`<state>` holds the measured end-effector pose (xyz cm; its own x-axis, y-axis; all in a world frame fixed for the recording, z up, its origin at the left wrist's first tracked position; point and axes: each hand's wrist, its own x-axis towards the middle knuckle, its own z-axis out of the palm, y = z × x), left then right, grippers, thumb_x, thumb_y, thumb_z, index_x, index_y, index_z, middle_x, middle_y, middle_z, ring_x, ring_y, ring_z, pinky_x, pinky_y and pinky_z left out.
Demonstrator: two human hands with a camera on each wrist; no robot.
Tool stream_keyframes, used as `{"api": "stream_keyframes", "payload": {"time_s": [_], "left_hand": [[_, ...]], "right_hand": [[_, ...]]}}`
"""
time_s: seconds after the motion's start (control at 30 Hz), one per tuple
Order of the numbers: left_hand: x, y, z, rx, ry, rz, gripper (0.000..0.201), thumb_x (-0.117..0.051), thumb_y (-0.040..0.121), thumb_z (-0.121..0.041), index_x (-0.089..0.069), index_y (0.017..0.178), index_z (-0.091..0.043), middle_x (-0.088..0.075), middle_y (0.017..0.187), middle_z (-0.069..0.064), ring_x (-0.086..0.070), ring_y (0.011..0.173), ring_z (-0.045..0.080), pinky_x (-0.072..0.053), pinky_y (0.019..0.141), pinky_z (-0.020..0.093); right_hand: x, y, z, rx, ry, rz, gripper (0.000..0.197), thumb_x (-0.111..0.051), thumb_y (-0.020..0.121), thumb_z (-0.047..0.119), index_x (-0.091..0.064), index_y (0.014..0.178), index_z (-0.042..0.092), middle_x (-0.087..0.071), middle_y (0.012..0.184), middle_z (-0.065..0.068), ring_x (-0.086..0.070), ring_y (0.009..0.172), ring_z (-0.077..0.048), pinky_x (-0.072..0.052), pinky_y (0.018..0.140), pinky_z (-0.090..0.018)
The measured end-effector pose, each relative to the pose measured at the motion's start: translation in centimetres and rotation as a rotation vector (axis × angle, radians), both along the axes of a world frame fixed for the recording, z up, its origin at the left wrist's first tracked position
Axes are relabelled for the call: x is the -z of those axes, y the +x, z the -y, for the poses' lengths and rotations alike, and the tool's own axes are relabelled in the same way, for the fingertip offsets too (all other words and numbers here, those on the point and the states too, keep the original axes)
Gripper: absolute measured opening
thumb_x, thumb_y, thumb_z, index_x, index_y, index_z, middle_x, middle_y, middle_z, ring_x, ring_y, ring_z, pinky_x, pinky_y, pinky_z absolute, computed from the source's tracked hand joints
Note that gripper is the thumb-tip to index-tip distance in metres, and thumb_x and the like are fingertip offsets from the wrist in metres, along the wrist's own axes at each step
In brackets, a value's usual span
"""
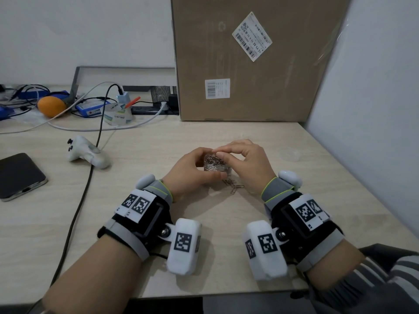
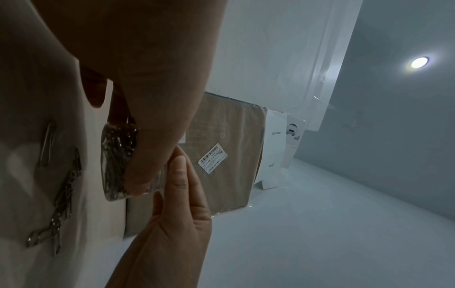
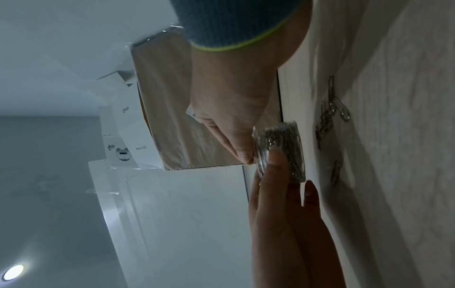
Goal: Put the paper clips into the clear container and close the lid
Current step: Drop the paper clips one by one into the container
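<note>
A small clear container (image 1: 214, 166), full of silver paper clips, stands open on the desk (image 1: 158, 196). My left hand (image 1: 195, 168) grips its side, thumb on the near side. My right hand (image 1: 240, 159) arches over it, fingertips (image 1: 218, 153) touching the mouth, with no clip visible between them. In the left wrist view my left thumb (image 2: 147, 155) covers the container (image 2: 118, 161), and my right hand's straight fingers (image 2: 179, 167) meet its rim. Loose paper clips (image 1: 234, 188) lie in front of it, also seen as loose clips (image 2: 61, 194) and loose clips (image 3: 327, 118). The clear lid (image 1: 291, 155) lies to the right.
A tall cardboard box (image 1: 249, 64) stands behind the hands, with a white panel (image 1: 367, 109) along the right. On the left are a white game controller (image 1: 87, 152), a phone (image 1: 19, 175), a black cable (image 1: 74, 211), tape rolls (image 1: 115, 114) and an orange (image 1: 51, 106).
</note>
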<state>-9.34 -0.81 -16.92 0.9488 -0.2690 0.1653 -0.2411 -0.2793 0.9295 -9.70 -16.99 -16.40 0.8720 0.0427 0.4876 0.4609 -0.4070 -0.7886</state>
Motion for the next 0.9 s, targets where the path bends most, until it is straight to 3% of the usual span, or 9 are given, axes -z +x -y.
{"api": "stream_keyframes", "payload": {"time_s": [0.13,0.23,0.33,0.43,0.57,0.7,0.8,0.9], "left_hand": [[0.3,0.3,-0.2,-0.033,-0.025,-0.007,0.056,-0.085,0.068,-0.018,-0.058,0.118,-0.016,-0.068,0.109,0.002,-0.063,0.103,0.015,-0.053,0.090,0.030],[0.6,0.7,-0.4,-0.118,-0.041,0.007,0.053,-0.083,0.071,-0.016,-0.058,0.118,-0.014,-0.067,0.109,0.001,-0.062,0.100,0.011,-0.050,0.088,0.022],[0.8,1.0,-0.6,-0.180,-0.087,0.005,0.047,-0.081,0.073,-0.013,-0.059,0.114,-0.015,-0.066,0.102,-0.002,-0.060,0.089,0.006,-0.050,0.078,0.015],[0.8,1.2,-0.7,-0.212,-0.136,-0.011,0.044,-0.081,0.072,-0.013,-0.058,0.110,-0.017,-0.066,0.097,-0.005,-0.061,0.085,0.007,-0.051,0.076,0.017],[0.9,1.3,-0.7,-0.217,-0.142,-0.006,0.046,-0.082,0.072,-0.015,-0.057,0.110,-0.018,-0.066,0.097,-0.006,-0.062,0.085,0.006,-0.051,0.075,0.017],[0.9,1.3,-0.7,-0.228,-0.138,-0.008,0.049,-0.083,0.070,-0.016,-0.057,0.112,-0.017,-0.067,0.100,-0.003,-0.063,0.089,0.010,-0.053,0.082,0.025],[1.0,1.4,-0.7,-0.228,-0.140,-0.012,0.052,-0.083,0.070,-0.016,-0.057,0.116,-0.013,-0.067,0.103,0.001,-0.064,0.091,0.013,-0.053,0.084,0.026],[1.1,1.5,-0.8,-0.232,-0.136,-0.017,0.054,-0.083,0.070,-0.017,-0.057,0.117,-0.013,-0.067,0.104,0.000,-0.064,0.093,0.013,-0.053,0.082,0.025]], "right_hand": [[-0.1,0.1,0.2,0.052,-0.013,0.040,0.012,-0.064,0.086,0.021,-0.075,0.091,0.021,-0.071,0.091,0.006,-0.056,0.097,-0.002,-0.040,0.087,-0.013],[-0.7,0.3,1.1,0.180,0.074,0.048,0.021,-0.059,0.089,0.024,-0.072,0.076,0.014,-0.069,0.073,0.005,-0.063,0.069,-0.008,-0.048,0.070,-0.022],[-0.5,0.3,2.1,0.286,-0.072,-0.137,0.041,-0.051,0.092,0.033,-0.060,0.058,0.013,-0.059,0.053,-0.001,-0.055,0.042,-0.017,-0.050,0.055,-0.031],[0.0,0.1,2.0,0.184,-0.216,-0.379,0.044,-0.046,0.094,0.034,-0.052,0.057,0.011,-0.058,0.049,-0.006,-0.054,0.036,-0.021,-0.047,0.047,-0.027],[0.3,0.1,1.1,-0.001,-0.291,-0.437,0.037,-0.045,0.096,0.031,-0.052,0.064,0.012,-0.061,0.056,-0.004,-0.059,0.042,-0.017,-0.042,0.045,-0.016],[0.3,0.0,0.9,-0.045,-0.074,-0.365,0.025,-0.051,0.094,0.023,-0.056,0.072,0.013,-0.063,0.067,-0.006,-0.060,0.056,-0.020,-0.040,0.043,-0.021],[0.2,0.0,1.7,-0.017,-0.168,-0.284,0.010,-0.061,0.088,0.025,-0.062,0.085,0.016,-0.065,0.083,-0.001,-0.058,0.066,-0.013,-0.045,0.060,-0.017],[0.1,0.0,2.3,-0.065,-0.487,-0.344,0.034,-0.071,0.078,0.036,-0.063,0.109,0.024,-0.055,0.105,0.004,-0.053,0.087,-0.010,-0.039,0.079,-0.021]]}}
